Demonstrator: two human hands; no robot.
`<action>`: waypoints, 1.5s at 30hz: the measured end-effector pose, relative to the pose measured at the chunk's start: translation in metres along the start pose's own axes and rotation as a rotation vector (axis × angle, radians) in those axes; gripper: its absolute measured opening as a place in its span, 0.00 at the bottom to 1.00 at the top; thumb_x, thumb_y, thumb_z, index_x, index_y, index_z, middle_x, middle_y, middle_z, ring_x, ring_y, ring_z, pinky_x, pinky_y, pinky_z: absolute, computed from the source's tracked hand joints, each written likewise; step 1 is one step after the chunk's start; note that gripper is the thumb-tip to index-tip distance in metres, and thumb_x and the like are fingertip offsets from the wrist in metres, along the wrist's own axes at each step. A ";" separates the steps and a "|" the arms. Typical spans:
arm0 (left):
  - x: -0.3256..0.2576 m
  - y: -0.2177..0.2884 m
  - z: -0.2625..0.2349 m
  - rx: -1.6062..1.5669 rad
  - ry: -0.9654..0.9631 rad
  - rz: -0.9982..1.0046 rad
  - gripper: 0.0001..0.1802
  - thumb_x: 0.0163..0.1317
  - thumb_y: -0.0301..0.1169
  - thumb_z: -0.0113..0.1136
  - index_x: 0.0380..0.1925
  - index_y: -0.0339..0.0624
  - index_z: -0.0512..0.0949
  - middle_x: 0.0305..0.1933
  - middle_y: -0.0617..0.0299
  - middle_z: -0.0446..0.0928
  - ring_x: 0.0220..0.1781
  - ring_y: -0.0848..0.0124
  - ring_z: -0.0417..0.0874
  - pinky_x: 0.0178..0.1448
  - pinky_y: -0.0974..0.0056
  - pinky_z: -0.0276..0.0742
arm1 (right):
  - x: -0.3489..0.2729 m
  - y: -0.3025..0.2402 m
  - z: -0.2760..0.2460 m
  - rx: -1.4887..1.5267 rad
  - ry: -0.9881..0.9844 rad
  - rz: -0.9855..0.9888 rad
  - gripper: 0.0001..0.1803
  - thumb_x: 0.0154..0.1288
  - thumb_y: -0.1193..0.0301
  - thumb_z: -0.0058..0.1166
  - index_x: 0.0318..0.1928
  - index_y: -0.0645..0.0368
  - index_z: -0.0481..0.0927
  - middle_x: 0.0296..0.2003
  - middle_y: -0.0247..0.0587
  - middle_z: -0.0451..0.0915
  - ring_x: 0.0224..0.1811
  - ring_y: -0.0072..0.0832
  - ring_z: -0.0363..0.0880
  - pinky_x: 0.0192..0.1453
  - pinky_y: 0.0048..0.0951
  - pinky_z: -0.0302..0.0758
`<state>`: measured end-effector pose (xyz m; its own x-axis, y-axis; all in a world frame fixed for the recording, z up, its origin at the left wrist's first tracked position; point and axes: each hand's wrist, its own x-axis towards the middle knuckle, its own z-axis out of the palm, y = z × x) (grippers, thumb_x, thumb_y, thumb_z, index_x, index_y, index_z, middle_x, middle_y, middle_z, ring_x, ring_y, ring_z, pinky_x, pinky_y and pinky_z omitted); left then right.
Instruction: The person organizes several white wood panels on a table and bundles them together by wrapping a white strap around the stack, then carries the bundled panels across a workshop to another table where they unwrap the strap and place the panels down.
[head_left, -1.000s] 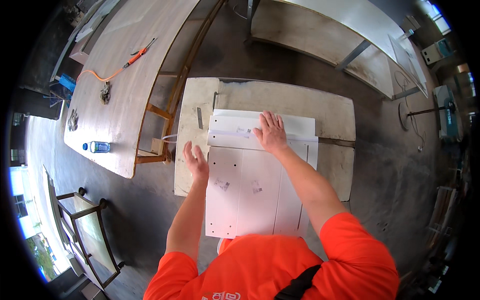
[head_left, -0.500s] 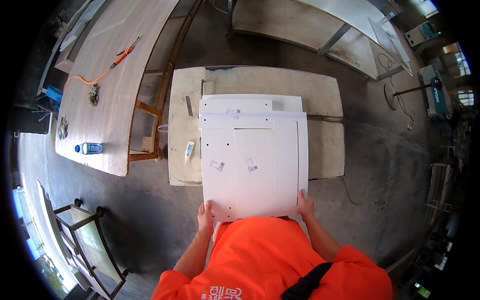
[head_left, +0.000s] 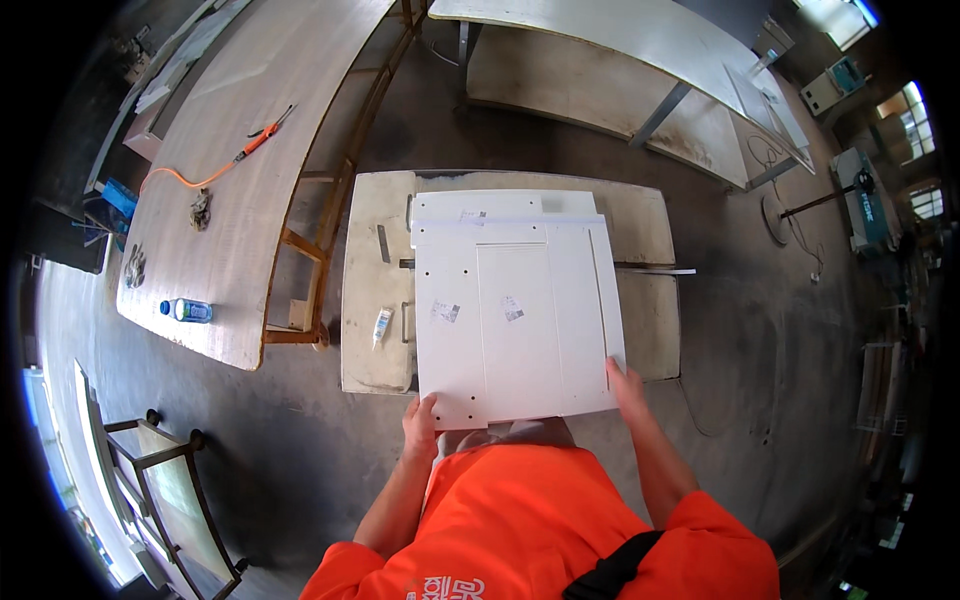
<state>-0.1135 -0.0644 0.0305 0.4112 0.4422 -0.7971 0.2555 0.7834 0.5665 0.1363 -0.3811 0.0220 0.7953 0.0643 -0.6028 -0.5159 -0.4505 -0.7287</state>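
Observation:
A stack of white panels (head_left: 525,350) with grooves, small holes and a few stickers lies in front of me, its far part over a low worn-topped bench (head_left: 362,290). Its near end sticks out past the bench toward my body. My left hand (head_left: 420,428) grips the near left corner, thumb on top. On the right edge, close to the near corner, my right hand (head_left: 627,385) holds the stack the same way. A white tube (head_left: 381,327) rests on the bench left of the panels. Beyond it lies a thin flat metal strip (head_left: 383,243).
To the left, a long table (head_left: 250,230) carries an orange air gun (head_left: 262,138) on a hose and a bottle (head_left: 187,310). A wheeled rack (head_left: 185,490) stands at the lower left. A larger table (head_left: 600,35) is at the back; a thin strip (head_left: 655,271) juts from the bench's right side.
Both hands have moved the panels away from my body, farther over the bench. The near edge now lies apart from my shirt. A thin strip now shows past the bench's right side.

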 end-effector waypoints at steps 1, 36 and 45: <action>0.006 0.007 0.009 -0.027 0.040 0.004 0.19 0.61 0.40 0.60 0.46 0.39 0.76 0.42 0.58 0.77 0.42 0.64 0.81 0.43 0.58 0.82 | 0.009 -0.009 0.002 0.019 -0.001 0.004 0.32 0.66 0.50 0.57 0.54 0.68 0.78 0.48 0.45 0.82 0.51 0.30 0.78 0.55 0.33 0.73; 0.051 0.036 0.174 0.244 0.188 0.320 0.17 0.67 0.32 0.58 0.50 0.33 0.74 0.42 0.59 0.77 0.42 0.71 0.80 0.44 0.69 0.78 | 0.331 -0.061 -0.157 1.122 0.225 0.040 0.16 0.63 0.62 0.63 0.45 0.59 0.80 0.36 0.35 0.79 0.42 0.25 0.76 0.54 0.33 0.71; -0.055 0.160 0.291 1.487 -0.381 1.833 0.28 0.52 0.24 0.55 0.57 0.41 0.72 0.63 0.52 0.72 0.71 0.53 0.66 0.74 0.47 0.57 | 0.042 -0.302 0.066 -0.499 -0.235 -1.715 0.10 0.53 0.75 0.55 0.39 0.59 0.80 0.33 0.38 0.81 0.38 0.36 0.80 0.44 0.37 0.75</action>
<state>0.1598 -0.0904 0.2259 0.8818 -0.1598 0.4437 -0.2751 -0.9385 0.2088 0.3048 -0.1836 0.1951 0.2052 0.7904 0.5772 0.9167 0.0515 -0.3963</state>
